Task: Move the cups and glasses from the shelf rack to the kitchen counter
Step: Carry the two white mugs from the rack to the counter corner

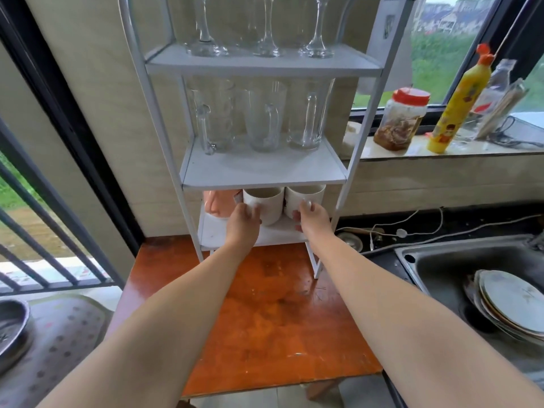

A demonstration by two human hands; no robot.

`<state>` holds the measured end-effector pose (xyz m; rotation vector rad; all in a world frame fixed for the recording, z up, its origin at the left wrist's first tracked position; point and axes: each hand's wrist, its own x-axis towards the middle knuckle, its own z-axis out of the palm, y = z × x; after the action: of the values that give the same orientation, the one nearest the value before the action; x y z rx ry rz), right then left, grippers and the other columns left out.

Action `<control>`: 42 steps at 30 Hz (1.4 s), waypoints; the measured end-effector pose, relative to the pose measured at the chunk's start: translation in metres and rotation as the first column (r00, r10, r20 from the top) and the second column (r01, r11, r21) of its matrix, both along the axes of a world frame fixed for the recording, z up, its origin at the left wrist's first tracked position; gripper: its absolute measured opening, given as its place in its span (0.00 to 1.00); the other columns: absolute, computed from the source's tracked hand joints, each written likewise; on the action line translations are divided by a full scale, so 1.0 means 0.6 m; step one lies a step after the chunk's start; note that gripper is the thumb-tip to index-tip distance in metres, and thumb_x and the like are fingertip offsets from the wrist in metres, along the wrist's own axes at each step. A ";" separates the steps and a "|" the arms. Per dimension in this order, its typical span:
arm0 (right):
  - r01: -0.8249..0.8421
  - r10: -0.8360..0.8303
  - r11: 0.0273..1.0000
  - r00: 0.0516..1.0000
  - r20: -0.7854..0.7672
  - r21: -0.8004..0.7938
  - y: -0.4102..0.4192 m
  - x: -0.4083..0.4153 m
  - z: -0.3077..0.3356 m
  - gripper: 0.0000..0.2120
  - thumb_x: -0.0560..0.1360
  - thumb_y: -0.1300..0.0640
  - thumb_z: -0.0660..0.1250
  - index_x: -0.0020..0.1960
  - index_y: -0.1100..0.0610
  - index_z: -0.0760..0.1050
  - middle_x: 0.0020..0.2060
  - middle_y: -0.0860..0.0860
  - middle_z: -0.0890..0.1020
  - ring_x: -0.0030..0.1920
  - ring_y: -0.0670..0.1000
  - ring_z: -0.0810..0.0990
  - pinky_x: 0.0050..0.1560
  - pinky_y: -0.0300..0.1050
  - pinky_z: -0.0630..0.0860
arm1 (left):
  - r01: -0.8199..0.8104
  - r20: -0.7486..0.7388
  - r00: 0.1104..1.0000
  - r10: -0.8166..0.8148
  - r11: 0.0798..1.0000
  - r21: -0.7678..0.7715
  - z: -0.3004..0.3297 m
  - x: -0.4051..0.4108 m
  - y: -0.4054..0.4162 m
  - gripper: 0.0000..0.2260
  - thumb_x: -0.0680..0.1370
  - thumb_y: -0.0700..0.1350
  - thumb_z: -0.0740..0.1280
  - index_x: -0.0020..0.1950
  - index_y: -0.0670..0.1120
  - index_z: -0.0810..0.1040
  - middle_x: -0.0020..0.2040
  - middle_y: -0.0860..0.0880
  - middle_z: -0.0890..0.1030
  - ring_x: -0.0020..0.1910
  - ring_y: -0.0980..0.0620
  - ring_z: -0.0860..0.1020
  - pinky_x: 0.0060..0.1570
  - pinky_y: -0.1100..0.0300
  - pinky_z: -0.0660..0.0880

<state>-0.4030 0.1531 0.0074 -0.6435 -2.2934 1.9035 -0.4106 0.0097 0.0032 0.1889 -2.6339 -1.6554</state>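
**A:** Where are the hands?

**B:** Both reach into the bottom tier of the tall white metal shelf rack (164, 119). The left hand (243, 220) is wrapped around the left plain white ceramic mug (266, 204), fingers curled on its front and side. The right hand (312, 217) grasps the right white ceramic mug (303, 197) the same way, with fingertips (304, 205) pressed on its wall.

**B:** Whether either mug is lifted off the shelf I cannot tell; their bases are hidden behind the hands.

**A:** How do the two mugs sit?

**B:** Side by side, upright, nearly touching, towards the right end of the bottom shelf. A pink cup (219, 203) stands just beside the left mug, at the left end of that shelf.

**A:** And the shelves above?

**B:** On the middle shelf three clear glass handled mugs (262, 119) stand in a row along the back edge. On the top shelf stand three clear stemmed glasses (265, 30); only their stems and feet show.

**A:** What carries the rack?

**B:** A reddish-brown wooden counter (265, 319), with the rack at its far edge against the wall. To the right lies a steel sink (435, 269) holding stacked plates (512, 304). On the window sill's near edge stand a red-lidded plastic jar (400, 122) and a yellow squeeze bottle with an orange cap (459, 107).
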 end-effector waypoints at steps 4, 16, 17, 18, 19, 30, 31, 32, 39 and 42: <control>0.016 -0.016 1.000 1.000 -0.025 0.009 -0.004 -0.007 0.005 0.16 0.81 0.46 0.51 0.50 0.56 0.72 0.39 0.51 0.77 0.46 0.55 0.77 0.58 0.58 0.76 | 0.018 0.018 1.000 -0.019 0.997 0.070 0.003 -0.001 -0.002 0.11 0.82 0.48 0.56 0.48 0.42 0.71 0.41 0.45 0.75 0.45 0.45 0.76 0.47 0.51 0.74; 0.002 0.009 0.995 0.994 -0.105 0.099 -0.006 0.038 0.014 0.15 0.82 0.46 0.50 0.49 0.56 0.69 0.35 0.49 0.72 0.42 0.53 0.73 0.47 0.51 0.71 | 0.109 -0.058 0.992 -0.109 0.994 0.004 0.008 0.058 -0.023 0.12 0.83 0.49 0.52 0.51 0.42 0.69 0.41 0.45 0.73 0.41 0.49 0.71 0.38 0.61 0.68; 0.000 0.010 0.996 0.994 -0.109 0.093 -0.007 0.044 0.014 0.15 0.82 0.47 0.50 0.49 0.56 0.68 0.35 0.48 0.71 0.42 0.53 0.72 0.45 0.49 0.70 | 0.118 -0.069 0.991 -0.119 0.993 -0.015 0.008 0.065 -0.027 0.12 0.83 0.49 0.52 0.52 0.43 0.69 0.40 0.46 0.73 0.40 0.50 0.71 0.37 0.62 0.68; -0.002 0.012 0.996 0.993 -0.116 0.086 -0.009 0.052 0.016 0.15 0.82 0.47 0.50 0.48 0.56 0.68 0.35 0.48 0.70 0.42 0.53 0.72 0.45 0.49 0.69 | 0.124 -0.077 0.989 -0.126 0.992 -0.024 0.011 0.074 -0.030 0.12 0.83 0.49 0.52 0.52 0.43 0.69 0.39 0.48 0.72 0.39 0.51 0.71 0.35 0.63 0.68; 0.001 0.009 0.997 0.992 -0.123 0.083 -0.011 0.058 0.016 0.14 0.82 0.47 0.50 0.48 0.55 0.67 0.35 0.48 0.70 0.42 0.53 0.71 0.46 0.49 0.68 | 0.124 -0.084 0.988 -0.126 0.992 -0.024 0.012 0.081 -0.032 0.11 0.83 0.49 0.52 0.52 0.43 0.68 0.39 0.50 0.72 0.38 0.53 0.71 0.35 0.64 0.67; -0.022 0.031 0.998 0.984 -0.174 0.054 -0.035 0.140 0.017 0.12 0.80 0.50 0.50 0.49 0.56 0.68 0.37 0.48 0.71 0.44 0.52 0.73 0.54 0.55 0.75 | 0.020 -0.155 0.988 -0.020 1.000 -0.002 0.026 0.173 -0.054 0.12 0.83 0.49 0.53 0.47 0.42 0.67 0.38 0.50 0.69 0.36 0.53 0.68 0.32 0.62 0.64; -0.024 0.033 0.998 0.984 -0.175 0.055 -0.034 0.148 0.018 0.12 0.81 0.50 0.50 0.50 0.56 0.68 0.36 0.48 0.71 0.42 0.51 0.73 0.55 0.56 0.76 | 0.015 -0.159 0.987 -0.017 1.000 -0.013 0.029 0.180 -0.053 0.12 0.83 0.49 0.52 0.47 0.42 0.67 0.38 0.50 0.69 0.35 0.54 0.67 0.32 0.62 0.63; -0.024 0.033 0.998 0.983 -0.180 0.057 -0.031 0.158 0.018 0.13 0.81 0.50 0.50 0.49 0.57 0.68 0.36 0.49 0.71 0.40 0.50 0.73 0.55 0.56 0.77 | 0.011 -0.167 0.986 -0.015 1.000 -0.026 0.032 0.189 -0.052 0.12 0.83 0.49 0.52 0.46 0.42 0.67 0.37 0.51 0.69 0.34 0.55 0.67 0.31 0.62 0.62; -0.015 0.037 0.996 0.968 -0.250 0.088 0.040 0.267 0.027 0.17 0.81 0.51 0.50 0.36 0.53 0.66 0.32 0.51 0.71 0.33 0.50 0.71 0.37 0.46 0.71 | -0.033 -0.226 0.974 0.028 0.999 -0.018 0.038 0.285 0.010 0.14 0.83 0.49 0.52 0.47 0.40 0.68 0.36 0.51 0.69 0.34 0.54 0.68 0.31 0.61 0.63; 0.014 0.010 0.996 0.966 -0.260 0.091 0.087 0.333 0.021 0.17 0.81 0.53 0.51 0.35 0.55 0.65 0.30 0.51 0.70 0.32 0.52 0.71 0.36 0.47 0.69 | -0.045 -0.242 0.969 0.041 0.999 -0.011 0.032 0.343 0.056 0.14 0.83 0.48 0.53 0.47 0.39 0.69 0.36 0.50 0.70 0.35 0.51 0.68 0.33 0.58 0.64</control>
<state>-0.2032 0.2056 0.0200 -0.3598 -2.1966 1.7490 -0.2049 0.0434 0.0226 0.0402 -2.4445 -1.5341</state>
